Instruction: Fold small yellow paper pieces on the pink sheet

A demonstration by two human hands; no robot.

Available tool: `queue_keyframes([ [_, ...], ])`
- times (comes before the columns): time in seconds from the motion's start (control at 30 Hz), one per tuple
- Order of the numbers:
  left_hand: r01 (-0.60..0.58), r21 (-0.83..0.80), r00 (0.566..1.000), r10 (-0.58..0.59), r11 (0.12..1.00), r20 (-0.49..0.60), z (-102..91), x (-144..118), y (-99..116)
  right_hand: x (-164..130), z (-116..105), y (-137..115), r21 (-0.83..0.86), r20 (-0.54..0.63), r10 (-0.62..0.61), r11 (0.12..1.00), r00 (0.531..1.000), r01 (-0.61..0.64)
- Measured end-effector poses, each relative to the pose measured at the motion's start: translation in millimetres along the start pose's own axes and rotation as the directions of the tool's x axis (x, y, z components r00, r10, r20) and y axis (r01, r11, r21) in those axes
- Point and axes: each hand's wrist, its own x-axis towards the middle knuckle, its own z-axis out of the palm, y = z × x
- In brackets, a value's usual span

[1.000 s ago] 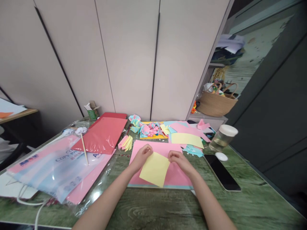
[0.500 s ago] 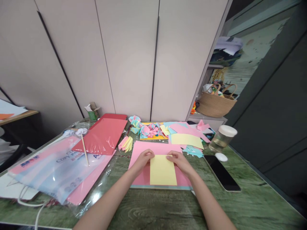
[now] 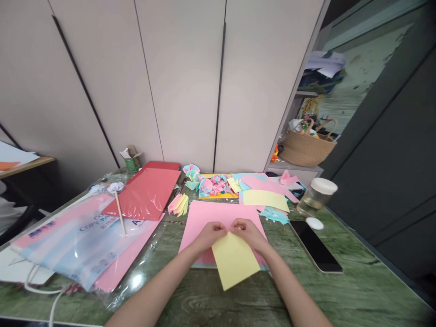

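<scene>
The yellow sheet [image 3: 235, 259] covers the near middle of the pink sheet [image 3: 218, 215]. The top of the yellow sheet is hidden under the left hand [image 3: 210, 232] and right hand [image 3: 245, 230]. The print on the plastic paper pack [image 3: 78, 238] is too blurred to read, and both forearms run off the bottom edge.

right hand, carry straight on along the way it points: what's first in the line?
The right hand points left, knuckles toward the left hand, both pinching the top edge of the yellow paper. Going straight on, it would likely meet the left hand first; they look nearly touching, though depth is unclear.
</scene>
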Motion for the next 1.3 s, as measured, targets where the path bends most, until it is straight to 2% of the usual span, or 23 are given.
queue_keyframes([
  [0.2,-0.012,0.032,1.0,0.012,0.999,-0.008,-5.7,-1,3,4,-8,9,-0.047,-0.062,0.014,0.999,0.998,-0.017],
  [0.37,0.005,0.052,1.0,-0.004,0.999,-0.003,-3.4,1,1,4,1,7,-0.085,-0.078,0.015,0.996,0.997,-0.021],
  [0.7,0.014,0.061,1.0,-0.013,0.998,-0.022,-3.0,1,2,3,3,4,-0.036,-0.034,0.022,0.999,0.999,-0.023],
  [0.87,-0.005,0.022,0.999,0.006,1.0,-0.036,-7.7,0,4,4,-5,7,-0.003,-0.097,0.036,0.999,0.995,-0.037],
  [1.13,-0.008,-0.079,1.0,0.007,0.997,-0.017,-16.1,0,4,0,-45,10,0.1,-0.268,0.089,0.993,0.959,-0.065],
  [1.2,-0.013,-0.12,0.999,0.009,0.993,-0.036,-15.2,0,3,1,-44,11,0.131,-0.281,0.103,0.989,0.954,-0.068],
  [1.3,-0.028,-0.173,0.998,0.018,0.984,-0.058,-12.6,0,2,5,-30,13,0.189,-0.312,0.128,0.979,0.941,-0.07],
])
